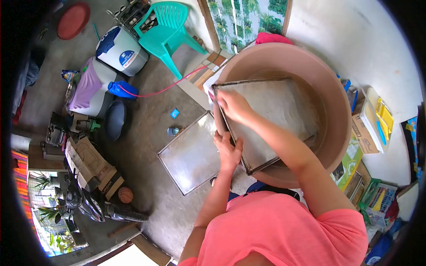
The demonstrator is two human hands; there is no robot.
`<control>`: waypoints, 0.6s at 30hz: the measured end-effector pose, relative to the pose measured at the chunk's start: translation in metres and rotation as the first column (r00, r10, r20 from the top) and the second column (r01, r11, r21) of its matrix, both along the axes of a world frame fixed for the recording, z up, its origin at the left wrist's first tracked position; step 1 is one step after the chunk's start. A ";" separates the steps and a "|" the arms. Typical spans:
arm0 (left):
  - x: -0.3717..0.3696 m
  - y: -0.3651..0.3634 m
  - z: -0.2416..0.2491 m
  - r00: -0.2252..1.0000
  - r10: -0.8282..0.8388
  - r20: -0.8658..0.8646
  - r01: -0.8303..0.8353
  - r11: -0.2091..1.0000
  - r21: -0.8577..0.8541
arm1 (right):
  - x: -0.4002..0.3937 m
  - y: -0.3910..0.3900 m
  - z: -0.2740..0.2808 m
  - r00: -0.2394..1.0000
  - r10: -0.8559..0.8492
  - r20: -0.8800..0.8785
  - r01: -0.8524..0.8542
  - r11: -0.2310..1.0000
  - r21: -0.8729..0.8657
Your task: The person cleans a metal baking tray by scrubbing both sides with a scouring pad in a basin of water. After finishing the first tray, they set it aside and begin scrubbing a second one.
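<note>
A large metal baking tray (270,119) with a darkened rim leans tilted in a big brownish-pink tub (328,66), its far part reaching down into murky water (317,106). My left hand (228,153) grips the tray's near left edge beside the tub rim, thumb over the edge. Against the inside of the tray's left side, my right hand (234,106) presses with curled fingers; anything inside them is hidden. A second baking tray (193,153) lies on the concrete floor left of the tub.
A green plastic chair (166,29) stands beyond the tub. A pink hose (162,93) runs to a blue container (122,89). Left are a black basin (116,119), cardboard boxes (93,166) and a basketball (125,195). Crates and boxes (377,199) line the right wall.
</note>
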State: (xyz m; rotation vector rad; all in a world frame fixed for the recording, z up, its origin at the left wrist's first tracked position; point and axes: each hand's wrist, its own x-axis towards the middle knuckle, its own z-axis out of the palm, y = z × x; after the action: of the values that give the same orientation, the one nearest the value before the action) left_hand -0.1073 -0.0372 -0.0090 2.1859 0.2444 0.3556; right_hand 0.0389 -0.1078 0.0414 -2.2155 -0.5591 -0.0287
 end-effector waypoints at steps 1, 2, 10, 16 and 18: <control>0.003 0.001 0.000 1.000 -0.012 0.009 0.012 1.000 -0.007 | -0.021 -0.012 -0.014 0.991 0.060 0.118 -0.067 0.996 0.058; 0.004 0.001 -0.001 1.000 -0.020 0.015 0.020 1.000 -0.016 | -0.040 -0.023 -0.013 0.992 0.107 0.071 -0.111 0.993 0.047; 0.001 -0.004 0.004 0.999 0.001 0.047 0.004 0.994 -0.107 | 0.049 0.023 -0.013 0.973 -0.162 0.165 0.147 0.984 0.100; 0.004 -0.005 0.007 0.998 0.009 0.055 -0.001 0.988 -0.151 | 0.046 0.006 -0.010 0.922 -0.068 0.381 0.097 0.994 -0.059; 0.002 -0.003 0.009 0.999 0.012 0.044 -0.006 0.989 -0.145 | 0.065 -0.018 -0.029 0.868 -0.084 0.489 0.172 0.976 -0.137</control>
State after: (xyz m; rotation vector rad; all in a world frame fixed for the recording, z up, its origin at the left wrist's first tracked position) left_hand -0.1048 -0.0402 -0.0001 2.0321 0.2477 0.3792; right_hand 0.1040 -0.1254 0.0124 -2.4234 -0.7009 -0.6417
